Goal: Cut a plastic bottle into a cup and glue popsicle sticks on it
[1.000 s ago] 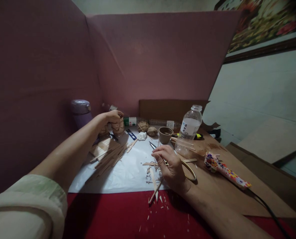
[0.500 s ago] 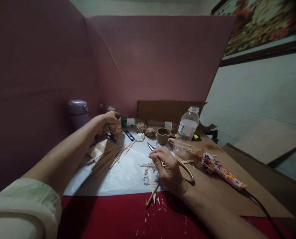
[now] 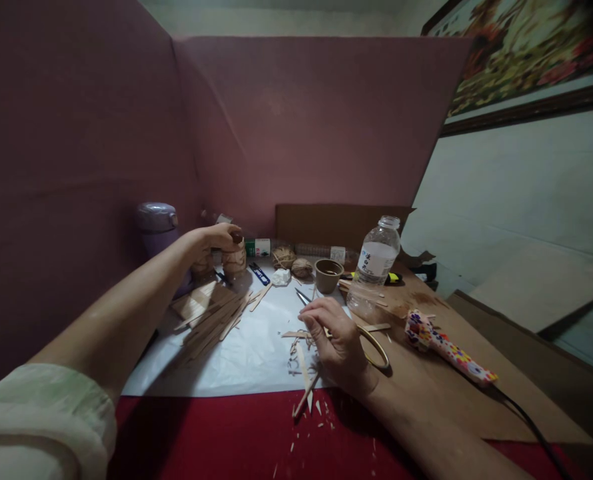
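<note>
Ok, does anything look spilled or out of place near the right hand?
Yes: pale chips are strewn over the red cloth by the right hand, looking like uncleared debris. The clear bottle also stands uncapped, so it could spill.

The head camera looks forward — downward across the table (image 3: 216, 437).

My feed is dim, murkiest at nine o'clock, where the partition (image 3: 76, 120) sinks toward black. The sheet (image 3: 261, 360) near six looks palest; a soft-edged shadow crosses it and the cloth (image 3: 226, 440) at seven. I get glints on the bottle (image 3: 376, 260) at three, smeared print, stretched edges and a blackened corner at two.
</note>
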`<state>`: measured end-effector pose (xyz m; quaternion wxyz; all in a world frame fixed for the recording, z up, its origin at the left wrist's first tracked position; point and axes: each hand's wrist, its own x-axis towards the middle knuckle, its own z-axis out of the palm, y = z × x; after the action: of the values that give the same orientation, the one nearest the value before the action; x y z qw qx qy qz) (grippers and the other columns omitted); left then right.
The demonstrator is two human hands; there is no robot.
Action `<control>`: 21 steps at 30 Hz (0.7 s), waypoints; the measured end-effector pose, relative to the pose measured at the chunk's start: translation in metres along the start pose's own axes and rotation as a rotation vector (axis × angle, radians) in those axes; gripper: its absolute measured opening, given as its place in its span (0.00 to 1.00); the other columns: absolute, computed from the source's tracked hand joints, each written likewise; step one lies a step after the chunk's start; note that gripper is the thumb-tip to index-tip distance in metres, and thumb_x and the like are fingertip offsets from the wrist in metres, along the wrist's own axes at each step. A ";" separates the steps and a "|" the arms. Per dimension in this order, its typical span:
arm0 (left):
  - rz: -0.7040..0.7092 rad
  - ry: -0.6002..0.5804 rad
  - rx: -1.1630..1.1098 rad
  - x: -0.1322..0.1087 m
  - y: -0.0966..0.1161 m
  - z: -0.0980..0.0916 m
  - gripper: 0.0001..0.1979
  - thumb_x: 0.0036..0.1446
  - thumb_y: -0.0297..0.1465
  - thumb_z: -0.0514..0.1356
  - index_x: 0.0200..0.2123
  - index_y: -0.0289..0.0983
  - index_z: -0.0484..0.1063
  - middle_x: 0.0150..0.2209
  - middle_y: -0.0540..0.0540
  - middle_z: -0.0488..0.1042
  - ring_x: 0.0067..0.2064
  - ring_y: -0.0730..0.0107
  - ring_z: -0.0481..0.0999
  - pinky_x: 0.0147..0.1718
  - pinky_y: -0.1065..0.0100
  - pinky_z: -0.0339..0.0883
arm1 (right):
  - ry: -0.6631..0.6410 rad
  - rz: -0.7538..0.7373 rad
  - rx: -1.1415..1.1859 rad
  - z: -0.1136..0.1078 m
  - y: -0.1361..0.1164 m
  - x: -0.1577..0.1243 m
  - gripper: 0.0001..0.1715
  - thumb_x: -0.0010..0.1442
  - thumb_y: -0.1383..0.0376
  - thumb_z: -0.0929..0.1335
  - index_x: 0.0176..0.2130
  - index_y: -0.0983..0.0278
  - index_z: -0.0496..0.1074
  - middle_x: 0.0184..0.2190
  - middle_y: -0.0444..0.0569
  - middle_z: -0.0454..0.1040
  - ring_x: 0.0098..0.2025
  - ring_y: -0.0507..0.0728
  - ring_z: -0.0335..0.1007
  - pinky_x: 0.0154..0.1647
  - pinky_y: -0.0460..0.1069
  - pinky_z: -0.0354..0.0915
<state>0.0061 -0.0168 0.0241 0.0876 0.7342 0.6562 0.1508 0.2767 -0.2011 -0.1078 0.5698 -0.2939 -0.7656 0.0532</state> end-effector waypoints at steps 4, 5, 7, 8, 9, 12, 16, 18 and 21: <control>-0.007 0.031 0.023 0.004 -0.004 -0.002 0.41 0.41 0.43 0.69 0.60 0.34 0.70 0.60 0.36 0.72 0.62 0.45 0.68 0.55 0.63 0.65 | 0.001 0.001 -0.001 0.001 0.000 0.000 0.10 0.67 0.70 0.65 0.33 0.63 0.73 0.34 0.51 0.74 0.39 0.58 0.69 0.42 0.54 0.66; -0.002 0.027 0.021 0.005 -0.005 -0.002 0.42 0.41 0.43 0.69 0.61 0.35 0.69 0.61 0.37 0.71 0.63 0.46 0.67 0.56 0.63 0.65 | 0.001 0.000 0.000 0.001 0.000 0.000 0.10 0.67 0.70 0.65 0.33 0.63 0.73 0.34 0.51 0.74 0.39 0.58 0.69 0.42 0.54 0.66; 0.017 -0.007 0.012 0.006 -0.005 0.000 0.44 0.41 0.39 0.69 0.64 0.38 0.65 0.60 0.41 0.72 0.60 0.52 0.71 0.53 0.67 0.67 | 0.001 0.001 0.004 0.001 0.000 0.000 0.10 0.67 0.70 0.65 0.33 0.64 0.73 0.34 0.52 0.74 0.39 0.58 0.69 0.42 0.54 0.66; 0.026 -0.030 0.010 0.006 -0.005 0.001 0.44 0.41 0.37 0.69 0.64 0.39 0.65 0.58 0.43 0.74 0.57 0.55 0.74 0.51 0.69 0.69 | -0.001 0.002 0.007 0.001 0.000 0.000 0.10 0.67 0.70 0.65 0.33 0.64 0.73 0.34 0.52 0.74 0.39 0.58 0.69 0.42 0.54 0.66; 0.032 -0.049 0.011 0.006 -0.005 0.001 0.44 0.40 0.36 0.69 0.64 0.40 0.65 0.56 0.45 0.76 0.55 0.58 0.76 0.49 0.71 0.69 | -0.001 0.004 0.009 0.001 0.001 0.000 0.10 0.67 0.70 0.65 0.33 0.64 0.73 0.34 0.52 0.74 0.39 0.58 0.69 0.42 0.54 0.66; 0.027 -0.045 0.041 0.005 -0.005 0.001 0.42 0.43 0.39 0.68 0.63 0.38 0.67 0.58 0.44 0.75 0.59 0.55 0.73 0.53 0.69 0.67 | -0.005 0.005 0.014 0.000 0.001 0.000 0.10 0.67 0.70 0.65 0.33 0.64 0.73 0.34 0.52 0.74 0.39 0.58 0.69 0.42 0.55 0.66; 0.021 0.012 0.071 0.005 -0.005 -0.003 0.44 0.48 0.45 0.65 0.66 0.31 0.62 0.66 0.36 0.63 0.67 0.49 0.62 0.63 0.64 0.57 | -0.008 0.007 0.010 0.000 0.000 0.000 0.10 0.67 0.70 0.65 0.33 0.64 0.73 0.34 0.52 0.74 0.39 0.58 0.69 0.42 0.55 0.66; 0.038 -0.003 0.064 0.005 -0.005 -0.003 0.44 0.47 0.41 0.65 0.66 0.31 0.61 0.66 0.37 0.64 0.65 0.54 0.66 0.60 0.69 0.60 | -0.009 0.009 0.010 0.000 0.000 0.000 0.10 0.67 0.70 0.65 0.33 0.64 0.73 0.34 0.52 0.74 0.39 0.58 0.69 0.42 0.55 0.66; 0.057 -0.042 0.055 0.004 -0.006 -0.001 0.43 0.43 0.35 0.67 0.65 0.36 0.65 0.61 0.43 0.72 0.58 0.58 0.74 0.53 0.74 0.66 | -0.010 0.009 0.011 0.000 -0.001 0.001 0.10 0.67 0.70 0.65 0.33 0.64 0.73 0.34 0.52 0.74 0.39 0.58 0.69 0.42 0.55 0.66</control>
<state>0.0009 -0.0125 0.0235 0.0766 0.7577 0.6370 0.1197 0.2768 -0.2014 -0.1069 0.5671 -0.2938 -0.7670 0.0613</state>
